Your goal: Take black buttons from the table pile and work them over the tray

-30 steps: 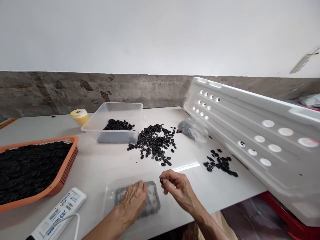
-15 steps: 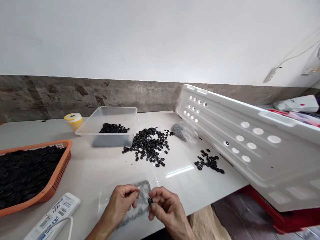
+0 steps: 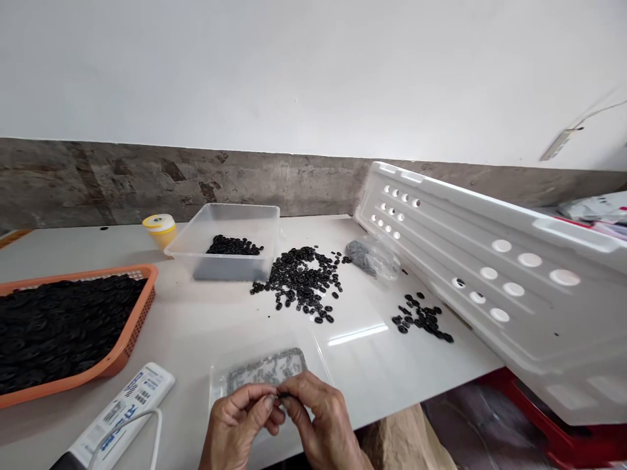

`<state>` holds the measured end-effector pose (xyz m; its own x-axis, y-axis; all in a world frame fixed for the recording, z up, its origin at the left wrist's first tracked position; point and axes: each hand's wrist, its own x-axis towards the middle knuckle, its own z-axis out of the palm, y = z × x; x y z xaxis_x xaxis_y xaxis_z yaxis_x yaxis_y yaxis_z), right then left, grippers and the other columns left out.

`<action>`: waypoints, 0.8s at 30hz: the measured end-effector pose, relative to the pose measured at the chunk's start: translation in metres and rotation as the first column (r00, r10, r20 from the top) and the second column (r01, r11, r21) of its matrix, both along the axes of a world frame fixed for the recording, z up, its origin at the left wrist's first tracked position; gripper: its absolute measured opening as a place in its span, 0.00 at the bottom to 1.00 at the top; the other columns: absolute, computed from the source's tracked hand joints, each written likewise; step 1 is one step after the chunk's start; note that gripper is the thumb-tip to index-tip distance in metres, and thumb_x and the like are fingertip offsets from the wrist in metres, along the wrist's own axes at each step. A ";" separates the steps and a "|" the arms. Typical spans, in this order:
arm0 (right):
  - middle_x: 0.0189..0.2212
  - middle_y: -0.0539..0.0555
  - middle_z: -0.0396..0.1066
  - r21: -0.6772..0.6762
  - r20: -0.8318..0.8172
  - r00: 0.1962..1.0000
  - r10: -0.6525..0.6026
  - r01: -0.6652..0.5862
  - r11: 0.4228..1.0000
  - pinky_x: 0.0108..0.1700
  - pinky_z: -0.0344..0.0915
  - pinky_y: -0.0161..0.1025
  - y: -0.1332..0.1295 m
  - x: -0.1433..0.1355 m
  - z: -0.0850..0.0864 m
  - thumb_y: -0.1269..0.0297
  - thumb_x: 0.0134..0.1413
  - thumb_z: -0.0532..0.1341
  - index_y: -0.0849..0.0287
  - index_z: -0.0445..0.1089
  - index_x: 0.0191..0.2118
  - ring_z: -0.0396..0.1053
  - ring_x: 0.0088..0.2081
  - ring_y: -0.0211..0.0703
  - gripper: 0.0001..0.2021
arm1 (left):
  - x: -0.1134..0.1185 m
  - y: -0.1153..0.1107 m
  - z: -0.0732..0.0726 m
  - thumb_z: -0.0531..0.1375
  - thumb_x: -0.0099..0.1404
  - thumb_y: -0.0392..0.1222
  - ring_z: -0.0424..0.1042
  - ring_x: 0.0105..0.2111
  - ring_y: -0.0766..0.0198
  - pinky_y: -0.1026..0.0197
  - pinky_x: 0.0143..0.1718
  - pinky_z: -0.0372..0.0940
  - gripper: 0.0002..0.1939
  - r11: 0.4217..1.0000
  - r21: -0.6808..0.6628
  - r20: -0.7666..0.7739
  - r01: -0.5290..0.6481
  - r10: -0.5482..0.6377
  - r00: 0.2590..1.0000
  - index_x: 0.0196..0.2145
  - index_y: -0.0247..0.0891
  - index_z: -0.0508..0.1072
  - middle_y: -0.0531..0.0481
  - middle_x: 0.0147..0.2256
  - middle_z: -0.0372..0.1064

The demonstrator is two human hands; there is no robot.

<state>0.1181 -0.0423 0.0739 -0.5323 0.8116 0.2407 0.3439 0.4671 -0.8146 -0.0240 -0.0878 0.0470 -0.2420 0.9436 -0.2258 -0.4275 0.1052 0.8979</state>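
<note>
My right hand [image 3: 321, 414] pinches a small black oval piece [image 3: 283, 395], mostly hidden by the fingertips. My left hand [image 3: 245, 421] meets it there, thumb and forefinger closed in a pinch; whatever lies between them is too small to make out. Just beyond the hands, small grey metal pieces [image 3: 264, 371] lie in a clear shallow tray or bag on the tabletop. A loose heap of black oval pieces [image 3: 304, 277] spreads over the table farther back. A smaller group of black pieces [image 3: 424, 318] lies to the right.
Left stands an orange basket [image 3: 132, 323] full of black pieces, near a white power strip [image 3: 130, 408] with a cable. A clear plastic bin [image 3: 230, 266], a yellow-and-white tub [image 3: 160, 230] and a bag of grey pieces [image 3: 369, 256] sit behind. A white perforated panel [image 3: 490, 222] leans at right.
My two hands have come together, so their fingertips now meet at the black piece. The whole view has shifted slightly, with the table's things appearing farther right.
</note>
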 end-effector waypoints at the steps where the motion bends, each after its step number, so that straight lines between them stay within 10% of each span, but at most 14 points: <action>1: 0.28 0.53 0.70 0.025 0.045 0.999 -0.002 0.001 1.000 0.32 0.64 0.34 -0.001 -0.001 -0.001 0.72 0.60 0.54 0.55 0.71 0.37 0.69 0.29 0.42 0.10 | 0.001 -0.001 0.000 0.70 0.49 0.48 0.70 0.19 0.64 0.64 0.24 0.68 0.12 0.999 0.003 -0.048 -0.050 0.050 0.998 0.26 0.37 0.81 0.49 0.18 0.75; 8: 0.29 0.53 0.69 0.034 0.332 0.942 0.040 -0.055 0.998 0.29 0.61 0.36 -0.004 -0.008 0.009 0.75 0.58 0.54 0.53 0.68 0.32 0.68 0.30 0.45 0.10 | 0.005 -0.003 0.001 0.70 0.49 0.50 0.70 0.19 0.65 0.67 0.22 0.69 0.10 0.951 0.162 -0.287 -0.261 0.299 0.910 0.26 0.42 0.82 0.52 0.22 0.76; 24: 0.19 0.50 0.67 -0.348 -0.287 0.955 -0.075 -0.032 0.937 0.26 0.61 0.33 -0.002 -0.014 -0.009 0.55 0.59 0.56 0.59 0.66 0.27 0.67 0.22 0.39 0.15 | 0.005 -0.006 0.001 0.71 0.46 0.49 0.68 0.16 0.68 0.69 0.19 0.64 0.12 0.962 -0.001 0.046 -0.273 0.273 0.961 0.24 0.37 0.81 0.50 0.18 0.75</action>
<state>0.1040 -0.0441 0.0645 -0.4629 0.8824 0.0849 0.0731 0.1334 -0.9884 -0.0188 -0.0936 0.0476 -0.4804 0.8442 -0.2379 -0.4795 -0.0257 0.8771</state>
